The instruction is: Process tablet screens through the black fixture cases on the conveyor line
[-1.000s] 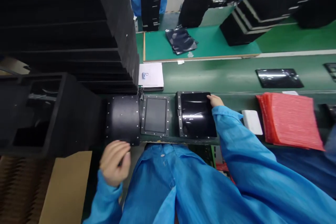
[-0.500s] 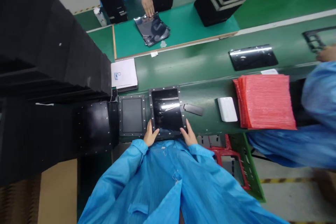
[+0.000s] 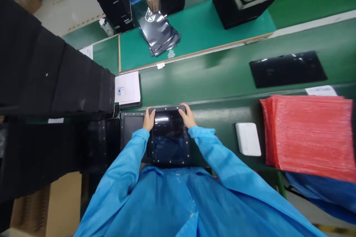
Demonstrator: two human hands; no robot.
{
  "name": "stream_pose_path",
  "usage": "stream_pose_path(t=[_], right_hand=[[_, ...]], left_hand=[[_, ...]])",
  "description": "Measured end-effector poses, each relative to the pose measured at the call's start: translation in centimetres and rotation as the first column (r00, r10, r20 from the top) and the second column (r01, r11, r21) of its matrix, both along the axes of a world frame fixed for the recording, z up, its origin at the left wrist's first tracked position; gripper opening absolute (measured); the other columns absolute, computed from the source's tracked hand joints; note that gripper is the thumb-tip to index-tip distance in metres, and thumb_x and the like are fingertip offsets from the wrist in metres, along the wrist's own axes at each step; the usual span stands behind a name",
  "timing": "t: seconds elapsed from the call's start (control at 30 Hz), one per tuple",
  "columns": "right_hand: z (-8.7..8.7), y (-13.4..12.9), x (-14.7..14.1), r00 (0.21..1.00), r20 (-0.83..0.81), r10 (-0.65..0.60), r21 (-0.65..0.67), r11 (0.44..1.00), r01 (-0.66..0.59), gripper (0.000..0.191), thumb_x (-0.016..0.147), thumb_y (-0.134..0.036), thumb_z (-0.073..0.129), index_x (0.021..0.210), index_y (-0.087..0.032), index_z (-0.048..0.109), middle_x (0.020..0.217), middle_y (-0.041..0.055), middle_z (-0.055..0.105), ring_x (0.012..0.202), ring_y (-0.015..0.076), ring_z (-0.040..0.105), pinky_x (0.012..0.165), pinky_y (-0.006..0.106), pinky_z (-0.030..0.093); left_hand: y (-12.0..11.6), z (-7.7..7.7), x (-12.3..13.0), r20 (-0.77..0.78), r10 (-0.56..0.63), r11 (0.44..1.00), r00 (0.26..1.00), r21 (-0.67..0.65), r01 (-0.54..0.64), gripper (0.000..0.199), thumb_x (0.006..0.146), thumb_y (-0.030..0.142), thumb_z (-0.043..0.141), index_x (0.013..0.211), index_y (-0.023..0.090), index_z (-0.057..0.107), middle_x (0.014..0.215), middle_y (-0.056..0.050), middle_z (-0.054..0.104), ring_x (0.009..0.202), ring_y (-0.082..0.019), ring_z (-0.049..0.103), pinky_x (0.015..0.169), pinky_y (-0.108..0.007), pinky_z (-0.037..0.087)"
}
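The black framed panel (image 3: 170, 137) lies at the near edge of the green surface (image 3: 219, 113), right in front of the person's body. The left hand (image 3: 149, 119) has its grip closed on the far left corner, thumb on top; the right hand (image 3: 188, 116) pinches the far right corner the same way. On the left, a second framed panel (image 3: 132, 126) sits close against it, leaving little room there. To the right, open surface runs to a white box (image 3: 248, 139), with red bubble-wrap sheets (image 3: 314, 137) just beyond, their near edge reaching the surface's rim. Past the far corners, the surface is open between the papers (image 3: 128, 88) and a glossy black plate (image 3: 288, 69).
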State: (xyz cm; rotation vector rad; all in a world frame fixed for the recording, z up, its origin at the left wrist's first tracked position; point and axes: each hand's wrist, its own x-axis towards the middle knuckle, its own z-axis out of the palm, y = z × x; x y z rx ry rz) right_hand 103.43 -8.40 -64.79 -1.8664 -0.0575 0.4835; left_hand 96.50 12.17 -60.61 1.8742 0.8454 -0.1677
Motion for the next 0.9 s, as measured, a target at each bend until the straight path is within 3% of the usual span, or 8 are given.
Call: stream_pose_path(t=[0.2, 0.27, 0.37, 0.43, 0.5, 0.7, 0.8, 0.9], right_hand=[[-0.3, 0.3, 0.1, 0.999, 0.038, -0.021, -0.026, 0.999, 0.022, 0.04, 0.081, -0.046, 0.049, 0.111, -0.02, 0.054, 0.112, 0.0099, 0.061, 0.105, 0.0251, 0.056, 0.098, 0.043, 0.042], [-0.3, 0.5, 0.5, 0.998, 0.057, -0.021, -0.049, 0.998, 0.024, 0.041, 0.082, -0.046, 0.048, 0.113, -0.019, 0.054, 0.114, 0.0117, 0.06, 0.107, 0.0258, 0.055, 0.099, 0.044, 0.042], [0.4, 0.5, 0.6, 0.98, 0.197, 0.003, -0.148, 0.989, 0.027, 0.043, 0.084, -0.042, 0.047, 0.119, -0.017, 0.054, 0.119, 0.0152, 0.058, 0.113, 0.0275, 0.052, 0.101, 0.047, 0.04], [1.3, 0.6, 0.3, 0.944, 0.324, 0.061, -0.239, 0.971, 0.019, 0.042, 0.086, -0.038, 0.047, 0.121, -0.017, 0.055, 0.123, 0.0165, 0.057, 0.117, 0.0293, 0.049, 0.104, 0.05, 0.037], [2.2, 1.0, -0.1, 0.891, 0.418, 0.174, -0.319, 0.947, -0.035, 0.039, 0.087, -0.033, 0.046, 0.12, -0.016, 0.058, 0.124, 0.0158, 0.057, 0.121, 0.0306, 0.046, 0.106, 0.052, 0.034], [2.6, 3.0, -1.1, 0.693, 0.383, 0.611, -0.368, 0.789, -0.492, 0.036, 0.085, -0.018, 0.041, 0.107, -0.024, 0.068, 0.114, 0.0072, 0.066, 0.113, 0.0263, 0.054, 0.104, 0.049, 0.04], [2.1, 3.5, -1.3, 0.717, 0.332, 0.613, -0.359, 0.785, -0.505, 0.035, 0.085, -0.02, 0.042, 0.106, -0.025, 0.07, 0.114, 0.0075, 0.066, 0.111, 0.0266, 0.055, 0.104, 0.049, 0.042], [2.8, 4.2, -1.8, 0.734, 0.32, 0.599, -0.437, 0.781, -0.447, 0.035, 0.083, -0.019, 0.043, 0.106, -0.022, 0.07, 0.116, 0.0088, 0.065, 0.114, 0.0276, 0.054, 0.106, 0.05, 0.039]], left_hand=[[-1.7, 1.8, -1.0, -0.063, -0.035, 0.976, 0.997, 0.211, 0.047, 0.047, 0.088, 0.037, 0.05, 0.129, 0.013, 0.047, 0.134, -0.018, 0.051, 0.13, -0.027, 0.042, 0.11, -0.04, 0.03], [-3.1, 3.0, -3.9, -0.073, -0.209, 0.936, 0.975, 0.275, 0.221, 0.055, 0.082, 0.039, 0.059, 0.129, 0.013, 0.048, 0.143, -0.019, 0.042, 0.137, -0.031, 0.031, 0.114, -0.046, 0.021], [-5.4, 4.4, -10.8, -0.03, -0.675, 0.714, 0.737, 0.222, 0.664, 0.051, 0.079, 0.038, 0.059, 0.127, 0.019, 0.054, 0.142, -0.013, 0.046, 0.138, -0.03, 0.032, 0.116, -0.048, 0.018], [-6.1, 4.4, -14.7, 0.058, -0.822, 0.568, 0.566, 0.157, 0.808, 0.04, 0.083, 0.034, 0.053, 0.121, 0.023, 0.059, 0.132, -0.011, 0.056, 0.131, -0.027, 0.043, 0.113, -0.046, 0.025], [-5.9, 3.8, -16.6, 0.122, -0.875, 0.483, 0.469, 0.137, 0.865, 0.033, 0.087, 0.03, 0.047, 0.115, 0.025, 0.064, 0.121, -0.01, 0.065, 0.121, -0.025, 0.054, 0.107, -0.043, 0.035], [-4.6, 1.0, -15.2, 0.156, -0.944, 0.321, 0.291, 0.228, 0.919, 0.029, 0.085, 0.025, 0.05, 0.109, 0.027, 0.067, 0.111, -0.008, 0.069, 0.109, -0.022, 0.061, 0.089, -0.034, 0.043], [-4.7, 0.8, -15.0, 0.195, -0.963, 0.242, 0.186, 0.324, 0.915, 0.032, 0.089, 0.023, 0.044, 0.116, 0.023, 0.063, 0.116, -0.009, 0.067, 0.114, -0.021, 0.057, 0.091, -0.034, 0.041], [-4.5, 1.3, -15.0, 0.242, -0.955, 0.257, 0.171, 0.39, 0.884, 0.032, 0.091, 0.024, 0.042, 0.115, 0.02, 0.063, 0.118, -0.011, 0.066, 0.114, -0.022, 0.056, 0.093, -0.036, 0.041]])
